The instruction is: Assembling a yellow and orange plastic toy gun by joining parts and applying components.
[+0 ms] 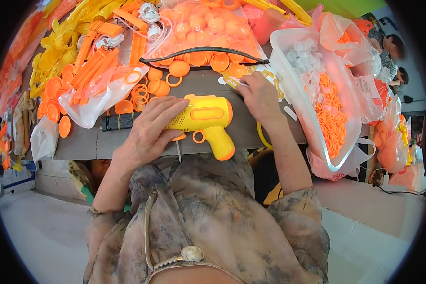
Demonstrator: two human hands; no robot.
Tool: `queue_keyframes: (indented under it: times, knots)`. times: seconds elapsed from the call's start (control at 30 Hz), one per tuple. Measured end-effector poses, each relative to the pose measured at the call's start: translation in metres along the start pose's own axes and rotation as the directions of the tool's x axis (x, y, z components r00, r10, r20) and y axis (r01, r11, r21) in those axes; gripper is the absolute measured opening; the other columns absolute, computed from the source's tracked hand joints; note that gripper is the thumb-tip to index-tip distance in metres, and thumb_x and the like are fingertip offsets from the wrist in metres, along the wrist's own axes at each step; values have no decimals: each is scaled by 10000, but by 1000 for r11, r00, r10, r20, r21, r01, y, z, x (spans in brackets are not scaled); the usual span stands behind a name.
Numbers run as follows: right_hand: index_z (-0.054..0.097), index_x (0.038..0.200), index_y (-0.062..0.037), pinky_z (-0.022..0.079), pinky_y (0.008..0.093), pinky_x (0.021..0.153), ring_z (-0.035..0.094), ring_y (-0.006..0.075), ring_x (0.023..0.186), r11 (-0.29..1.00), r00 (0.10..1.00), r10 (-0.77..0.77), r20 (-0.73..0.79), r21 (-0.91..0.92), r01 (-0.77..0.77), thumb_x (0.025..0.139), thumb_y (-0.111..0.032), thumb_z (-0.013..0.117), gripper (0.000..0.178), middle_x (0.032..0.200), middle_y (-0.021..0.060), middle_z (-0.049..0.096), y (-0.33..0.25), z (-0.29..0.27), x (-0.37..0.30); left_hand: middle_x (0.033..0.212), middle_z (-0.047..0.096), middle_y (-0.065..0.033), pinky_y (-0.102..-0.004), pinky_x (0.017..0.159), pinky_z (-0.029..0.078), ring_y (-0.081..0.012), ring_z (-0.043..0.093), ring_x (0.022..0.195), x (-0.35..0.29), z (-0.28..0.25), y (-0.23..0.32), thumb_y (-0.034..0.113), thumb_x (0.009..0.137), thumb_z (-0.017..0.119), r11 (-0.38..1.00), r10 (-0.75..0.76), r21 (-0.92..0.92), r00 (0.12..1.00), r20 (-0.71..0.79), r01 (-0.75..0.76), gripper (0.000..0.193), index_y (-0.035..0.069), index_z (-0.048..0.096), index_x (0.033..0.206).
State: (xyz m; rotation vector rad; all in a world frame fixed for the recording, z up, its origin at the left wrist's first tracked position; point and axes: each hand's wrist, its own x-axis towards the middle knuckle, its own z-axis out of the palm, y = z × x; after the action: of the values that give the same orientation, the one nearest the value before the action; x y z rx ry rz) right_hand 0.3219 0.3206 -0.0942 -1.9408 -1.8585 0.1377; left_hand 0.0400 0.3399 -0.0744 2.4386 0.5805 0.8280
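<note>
My left hand is wrapped over the front end of a yellow toy gun, which lies on its side at the table's near edge. The toy gun has an orange back rim, an orange trigger ring and an orange-tipped grip. Beyond it to the right, my right hand has its fingers pressed together at a yellow-and-white printed sticker sheet. Something small and white shows by those fingertips, but I cannot make out what they hold. A white oval piece lies right of this hand.
A clear bag of orange balls stands behind, with orange cups at its mouth. On the right, a white tub holds orange rings and clear caps. Orange and yellow parts pile up at left, near a black bar.
</note>
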Motion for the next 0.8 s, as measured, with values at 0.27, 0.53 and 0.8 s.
queue_keyframes:
  times: [0.27,0.53,0.8]
  knots:
    - [597,825,-12,452,404,695,589,314,802,996,998,58,-23,-62,-59,764,-116,659,135,845,131,576,-2,15,7,1193,554,-157,-410,927,434,-343,509,1109,-1,0,-1,91,694,714,1000,-28,-4,1000,0,28,614,8,496,1263]
    - [569,866,13,449,329,629,589,237,694,972,992,-7,-124,234,36,792,-63,622,119,780,136,609,7,1,0,1175,570,-140,-387,911,443,-317,532,1090,5,-10,14,103,688,740,999,-34,7,988,-152,35,560,8,547,1205]
    - [586,881,14,436,265,629,529,140,685,883,998,-46,-53,465,65,825,-39,596,78,739,63,559,-45,-55,-15,1061,601,-139,-339,813,468,-268,581,961,52,-1,29,128,770,701,972,-176,-187,969,-175,143,369,12,610,1109]
